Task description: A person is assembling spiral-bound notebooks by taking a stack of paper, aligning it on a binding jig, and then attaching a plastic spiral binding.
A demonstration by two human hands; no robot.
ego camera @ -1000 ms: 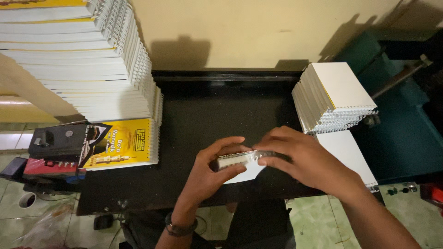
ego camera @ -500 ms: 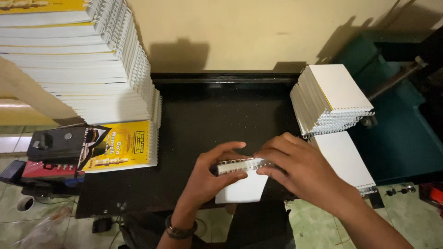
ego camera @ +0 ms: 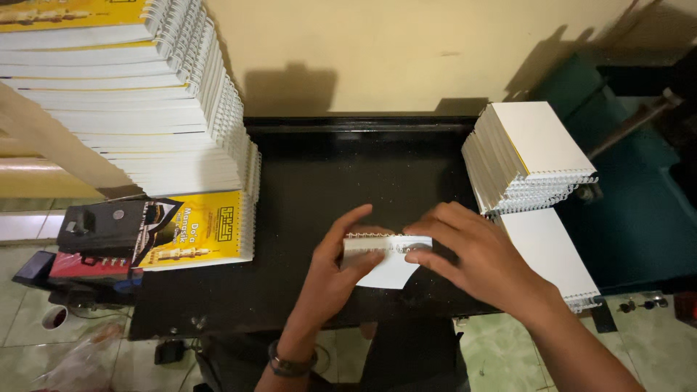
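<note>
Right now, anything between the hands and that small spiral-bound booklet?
Nothing visible. The left hand and right hand both grip the spiral-bound booklet directly, over the black table. The stacks sit off to both sides.

**A small book-binding workshop**

This looks like a print-finishing or binding workshop. A tall stack of wire-bound booklets (ego camera: 131, 94) with yellow covers rises at the far left, and a smaller leaning stack of white bound pads (ego camera: 526, 156) stands at the right. Between them lies a black tabletop (ego camera: 348, 181) speckled with paper punchings, set against a plain cream wall (ego camera: 406, 51) above a tiled floor (ego camera: 43, 348).
</note>
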